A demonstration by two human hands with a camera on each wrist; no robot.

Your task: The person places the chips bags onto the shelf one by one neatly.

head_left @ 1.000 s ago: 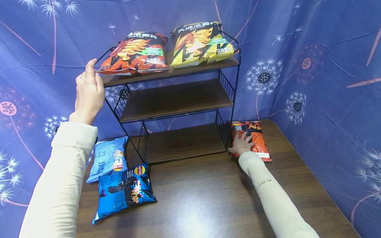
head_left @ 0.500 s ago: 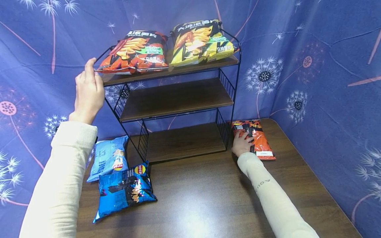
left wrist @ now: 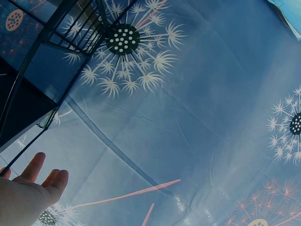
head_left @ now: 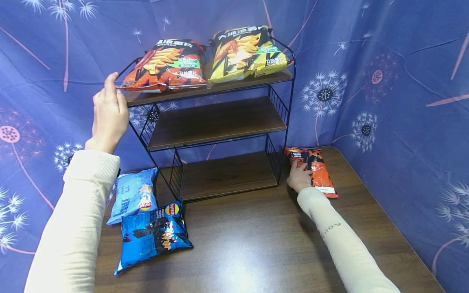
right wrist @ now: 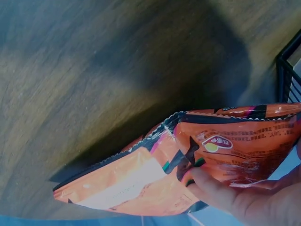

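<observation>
My left hand (head_left: 109, 114) holds the upper left corner of a three-tier shelf rack (head_left: 216, 122), its fingertips at the black wire rail; in the left wrist view this hand (left wrist: 33, 188) shows several bent fingers beside the wire. On the table, right of the rack, lies an orange and black chip bag (head_left: 322, 175). My right hand (head_left: 300, 178) grips its left side. In the right wrist view the thumb of my right hand (right wrist: 244, 195) presses into the creased face of the chip bag (right wrist: 225, 141), while the other fingers are mostly hidden at the right edge.
A red chip bag (head_left: 172, 67) and a yellow one (head_left: 249, 55) sit on the top shelf. Left of the rack lie a light blue chip bag (head_left: 132, 193) and a darker blue one (head_left: 154, 236), partly overlapping. Patterned cloth (head_left: 395, 134) hangs behind and along the right side.
My right hand's fingers, spread flat on the orange chip bag before, have drawn together on it. The bag has shifted slightly to the right. My left hand stays at the rack.
</observation>
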